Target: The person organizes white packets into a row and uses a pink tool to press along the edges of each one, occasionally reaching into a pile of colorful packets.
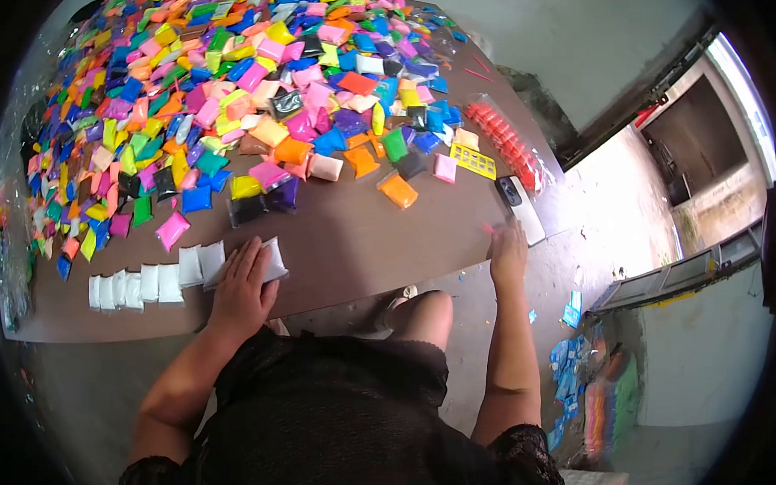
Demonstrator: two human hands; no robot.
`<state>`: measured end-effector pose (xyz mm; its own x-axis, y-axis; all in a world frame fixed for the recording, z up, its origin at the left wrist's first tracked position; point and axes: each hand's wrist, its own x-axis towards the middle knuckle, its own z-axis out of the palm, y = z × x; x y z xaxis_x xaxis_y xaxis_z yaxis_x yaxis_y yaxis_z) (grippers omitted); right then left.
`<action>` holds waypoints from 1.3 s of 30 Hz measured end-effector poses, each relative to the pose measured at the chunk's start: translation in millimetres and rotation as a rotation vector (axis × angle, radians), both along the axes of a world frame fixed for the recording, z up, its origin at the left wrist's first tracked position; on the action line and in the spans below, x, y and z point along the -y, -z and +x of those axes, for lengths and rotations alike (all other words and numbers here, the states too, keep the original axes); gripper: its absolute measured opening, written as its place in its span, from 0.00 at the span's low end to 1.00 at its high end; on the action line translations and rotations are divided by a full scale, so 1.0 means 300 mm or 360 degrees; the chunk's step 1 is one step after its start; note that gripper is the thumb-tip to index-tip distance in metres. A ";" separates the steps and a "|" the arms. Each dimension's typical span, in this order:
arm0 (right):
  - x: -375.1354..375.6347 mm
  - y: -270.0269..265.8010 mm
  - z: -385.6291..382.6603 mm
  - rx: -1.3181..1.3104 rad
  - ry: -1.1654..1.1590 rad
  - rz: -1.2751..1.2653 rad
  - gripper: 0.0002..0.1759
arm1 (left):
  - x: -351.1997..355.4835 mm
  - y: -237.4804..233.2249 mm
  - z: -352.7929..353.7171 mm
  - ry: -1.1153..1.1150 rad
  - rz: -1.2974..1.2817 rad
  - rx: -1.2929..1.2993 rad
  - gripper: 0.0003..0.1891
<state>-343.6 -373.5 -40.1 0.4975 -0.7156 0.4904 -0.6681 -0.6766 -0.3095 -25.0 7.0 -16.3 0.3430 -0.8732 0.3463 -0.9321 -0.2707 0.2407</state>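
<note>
My left hand (243,280) lies flat with fingers stretched over the right end of a row of white packets (169,284) along the table's near edge. A white packet (274,261) shows beyond its fingers, right at them. Near the table's right edge, my right hand (509,251) is beside a white phone (523,215) lying with its camera side up. Its fingers are drawn together and a little blurred. A small pinkish-red thing (488,229) shows at the fingertips, and I cannot tell what it is.
A big heap of small coloured packets (239,92) covers the table's (362,250) far and left parts. By the phone lie a yellow card (473,161) and a clear bag of red pieces (504,140). Thin pink sticks (479,72) lie farther back. Blue wrappers (565,368) litter the floor at right.
</note>
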 end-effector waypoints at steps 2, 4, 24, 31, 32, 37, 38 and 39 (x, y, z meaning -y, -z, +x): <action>0.026 0.008 -0.002 -0.0026 0.0047 -0.0017 0.06 | -0.001 0.007 0.001 0.0011 -0.0006 0.0013 0.29; 0.077 0.029 -0.007 -0.0096 0.0100 -0.0004 0.06 | 0.001 0.009 0.005 0.0011 -0.0014 0.0021 0.29; 0.392 0.038 0.150 0.0042 -0.0039 0.0188 0.10 | -0.007 0.003 0.006 -0.0019 -0.0056 -0.0039 0.28; -0.037 0.009 0.438 0.0597 -0.0531 0.0882 0.07 | -0.021 0.017 0.004 -0.0243 -0.0023 0.0123 0.27; -0.123 -0.049 0.453 0.0364 -0.0421 0.0918 0.08 | -0.022 0.012 0.002 -0.0266 0.0034 0.0219 0.29; -0.163 0.031 0.453 0.0416 -0.0509 0.0490 0.07 | -0.035 0.005 0.031 0.0061 0.0088 0.0231 0.35; -0.166 0.038 0.452 0.0545 -0.0492 0.0543 0.07 | -0.033 -0.028 0.042 0.0118 0.0130 0.0124 0.34; -0.161 0.043 0.453 0.0675 -0.0475 0.0591 0.06 | -0.025 -0.058 0.063 0.0174 0.0167 0.0019 0.33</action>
